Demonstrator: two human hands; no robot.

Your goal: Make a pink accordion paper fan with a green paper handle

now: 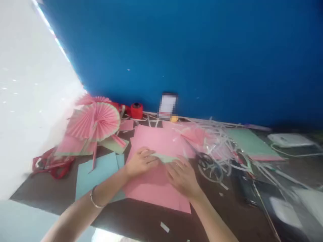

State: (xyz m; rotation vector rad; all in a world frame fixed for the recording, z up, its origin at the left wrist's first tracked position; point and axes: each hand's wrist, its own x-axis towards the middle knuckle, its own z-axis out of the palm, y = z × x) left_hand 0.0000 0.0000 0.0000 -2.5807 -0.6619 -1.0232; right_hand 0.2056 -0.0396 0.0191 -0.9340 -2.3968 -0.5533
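Strip [165, 158] lies over pink sheets [156, 137], between left hand [143, 163] and right hand [182, 174] — fingers of both curled at its ends; pinching or merely pressing, cannot tell. Risk, judged: uneven pressure could skew it — or sliding sheets beneath.

No words, brands or numbers can be read anywhere; the pale panel [168, 105] by the far blue wall [191, 50] is pixelated beyond reading.
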